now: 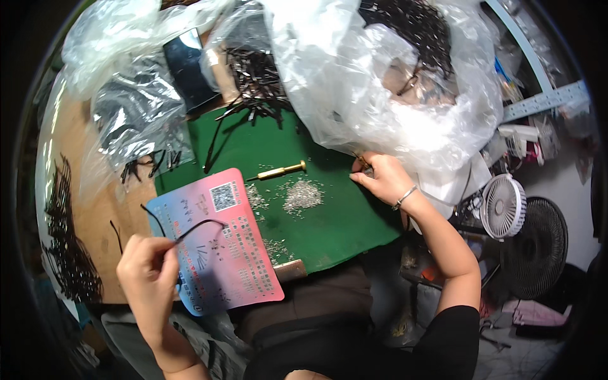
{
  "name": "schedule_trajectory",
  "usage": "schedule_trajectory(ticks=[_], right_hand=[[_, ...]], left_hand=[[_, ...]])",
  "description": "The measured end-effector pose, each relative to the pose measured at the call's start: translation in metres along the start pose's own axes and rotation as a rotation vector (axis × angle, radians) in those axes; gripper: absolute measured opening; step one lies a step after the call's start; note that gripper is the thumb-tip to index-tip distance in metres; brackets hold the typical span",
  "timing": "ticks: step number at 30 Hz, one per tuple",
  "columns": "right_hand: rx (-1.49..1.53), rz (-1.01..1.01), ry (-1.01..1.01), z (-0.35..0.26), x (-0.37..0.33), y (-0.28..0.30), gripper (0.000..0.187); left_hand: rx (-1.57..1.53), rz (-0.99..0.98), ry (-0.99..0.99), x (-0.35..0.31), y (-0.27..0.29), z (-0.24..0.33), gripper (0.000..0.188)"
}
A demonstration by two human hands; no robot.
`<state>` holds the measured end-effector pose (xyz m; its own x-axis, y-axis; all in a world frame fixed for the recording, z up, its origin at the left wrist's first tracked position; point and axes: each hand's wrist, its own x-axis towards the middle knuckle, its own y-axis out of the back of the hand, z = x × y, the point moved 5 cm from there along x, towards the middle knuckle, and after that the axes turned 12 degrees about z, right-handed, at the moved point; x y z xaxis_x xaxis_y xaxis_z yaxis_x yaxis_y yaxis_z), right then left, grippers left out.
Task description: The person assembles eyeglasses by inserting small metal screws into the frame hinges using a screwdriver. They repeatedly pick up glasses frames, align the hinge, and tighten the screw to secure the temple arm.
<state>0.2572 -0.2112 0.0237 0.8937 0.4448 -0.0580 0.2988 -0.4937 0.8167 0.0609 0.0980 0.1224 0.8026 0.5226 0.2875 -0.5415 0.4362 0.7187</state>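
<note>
My left hand (151, 269) is closed in a pinch on a thin black eyeglass temple (197, 227), its curved end reaching over a blue-and-pink printed sheet (253, 266). Another slim dark end sticks out to the left of the fingers; whether it is the same piece I cannot tell. At the right edge of the green mat (342, 221), my right hand (385, 178) has its fingers bent together beside the big plastic bag. Something small and brass-coloured shows at those fingertips, its shape mostly hidden. Between the hands lie a brass screwdriver (282, 170) and a heap of tiny silvery metal parts (303, 196).
A large clear plastic bag (329, 82) holding dark temples fills the back right. More black temples lie heaped (256, 79) at the back and piled (66, 247) at far left. A smaller bag (136, 114) and dark phone (190, 66) sit back left; a white fan (503, 206) stands right.
</note>
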Motion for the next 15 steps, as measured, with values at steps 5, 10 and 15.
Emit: schedule_trajectory(ticks=[5,10,15], right_hand=[[-0.143,-0.078,0.036,-0.009,0.003,0.004,0.021],[0.084,-0.028,0.007,-0.04,-0.029,0.016,0.021],[0.335,-0.271,-0.08,-0.057,-0.059,-0.006,0.015]], left_hand=[[0.037,-0.005,-0.161,0.011,-0.024,0.02,0.01],[-0.109,-0.042,-0.375,0.002,-0.052,0.037,0.017],[-0.339,-0.09,-0.45,-0.011,-0.078,0.042,0.025]])
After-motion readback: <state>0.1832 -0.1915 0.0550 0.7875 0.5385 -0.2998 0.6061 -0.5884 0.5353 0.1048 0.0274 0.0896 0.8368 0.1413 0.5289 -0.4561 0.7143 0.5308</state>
